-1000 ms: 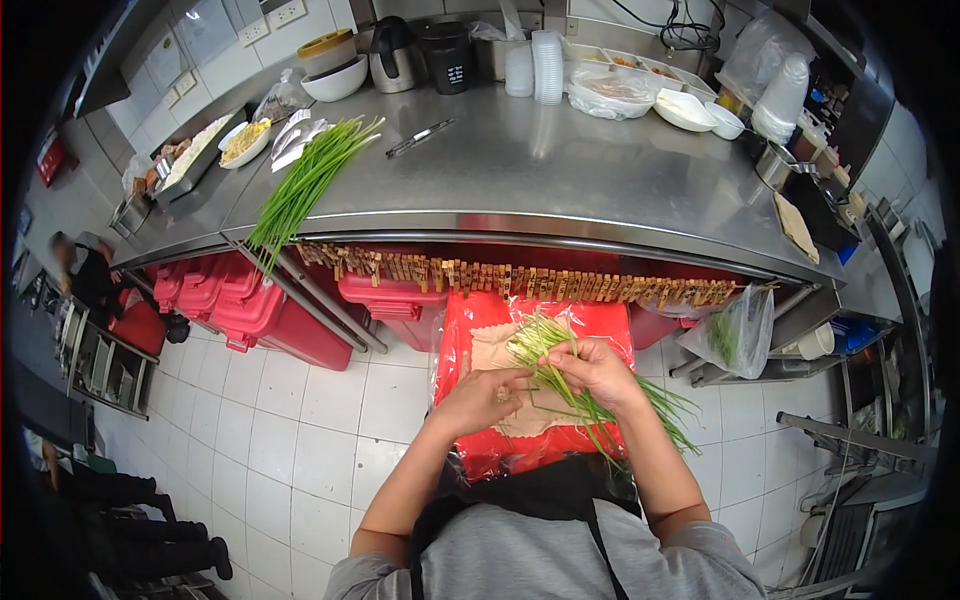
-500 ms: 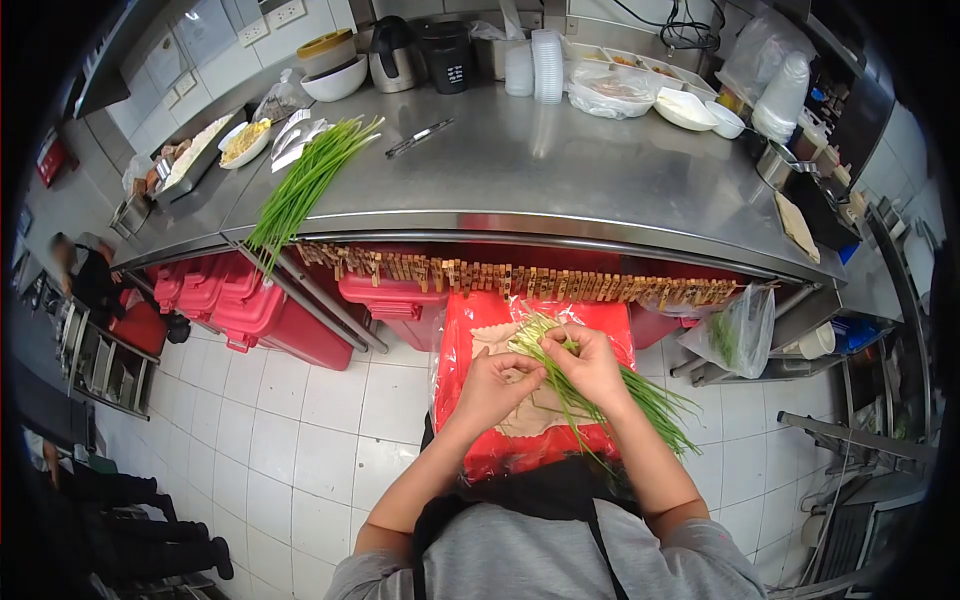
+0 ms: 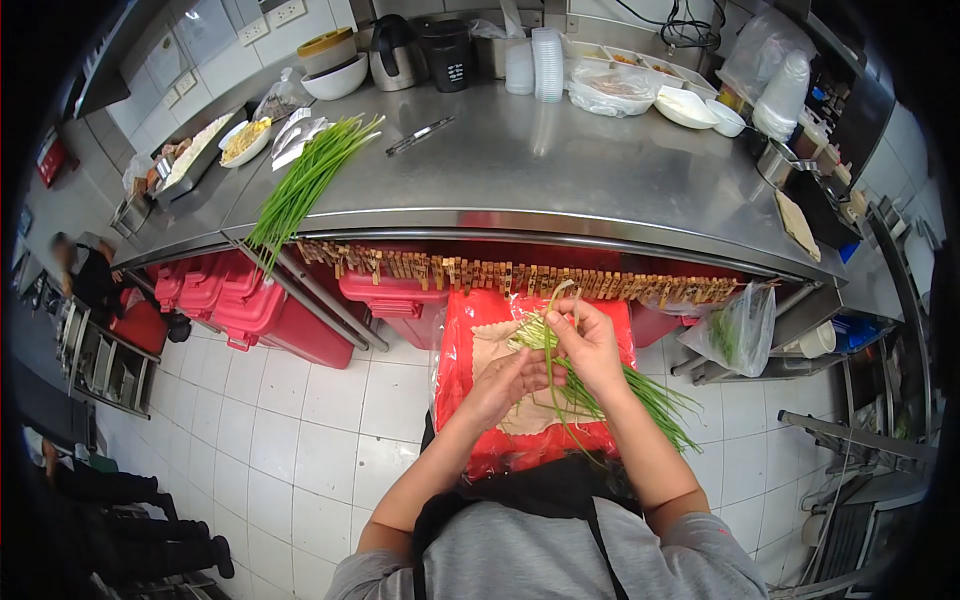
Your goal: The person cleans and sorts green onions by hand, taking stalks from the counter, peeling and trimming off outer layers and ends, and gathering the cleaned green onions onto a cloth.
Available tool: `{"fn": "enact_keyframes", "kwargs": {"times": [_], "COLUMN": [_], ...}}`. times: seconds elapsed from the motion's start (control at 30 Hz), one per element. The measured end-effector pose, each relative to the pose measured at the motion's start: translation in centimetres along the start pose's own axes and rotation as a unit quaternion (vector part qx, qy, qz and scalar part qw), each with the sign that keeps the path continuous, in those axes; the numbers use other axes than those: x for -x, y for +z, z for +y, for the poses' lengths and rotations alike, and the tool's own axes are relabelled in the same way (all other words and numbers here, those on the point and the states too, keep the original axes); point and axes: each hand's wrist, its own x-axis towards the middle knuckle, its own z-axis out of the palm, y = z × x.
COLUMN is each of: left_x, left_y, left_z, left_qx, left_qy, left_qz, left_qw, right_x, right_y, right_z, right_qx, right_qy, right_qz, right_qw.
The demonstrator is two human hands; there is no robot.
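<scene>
Chives (image 3: 655,405), seen in the head view, lie in a loose heap over a beige sheet (image 3: 480,345) on a red surface (image 3: 458,322) wrapped in clear plastic; their pale ends point away from the worker and their green leaves trail past the near right side. The right hand (image 3: 590,345), above the heap, pinches a single stalk (image 3: 549,350) near its pale upper end between thumb and fingertips. The stalk hangs downward past the left hand (image 3: 508,385), whose thumb is raised and whose fingers reach toward the right, close to the stalk; whether they grip it cannot be told.

Beyond the hands, a row of wooden clothespins (image 3: 500,276) runs below the front edge of a stainless-steel counter (image 3: 600,170). On this counter, to the left, a second bundle of chives (image 3: 315,180) lies aslant, its lower tips overhanging the edge, with crumpled foil (image 3: 290,148) beside it and a pen (image 3: 420,137) to its right. Stacked bowls (image 3: 335,78), a steel jug (image 3: 395,65) and a black cup (image 3: 446,62) stand along the rear. Below, pink lidded bins (image 3: 290,325) occupy the left, and a clear bag of greens (image 3: 738,335) hangs at the right.
</scene>
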Motion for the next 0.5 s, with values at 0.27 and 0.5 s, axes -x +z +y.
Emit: {"fn": "enact_keyframes", "kwargs": {"times": [0.27, 0.5], "left_x": [0.5, 1.0], "left_y": [-2.0, -2.3], "left_z": [-0.6, -0.6], "left_qx": [-0.076, -0.074], "left_qy": [-0.013, -0.035], "left_qz": [-0.037, -0.028], "left_qw": [0.996, 0.996], "right_x": [-2.6, -3.5], "right_y": [-1.8, -3.5], "right_z": [-2.1, -3.1], "right_qx": [-0.051, -0.107], "right_qy": [-0.063, -0.107], "right_qz": [0.058, 0.069], "right_qw": [0.995, 0.986]}}
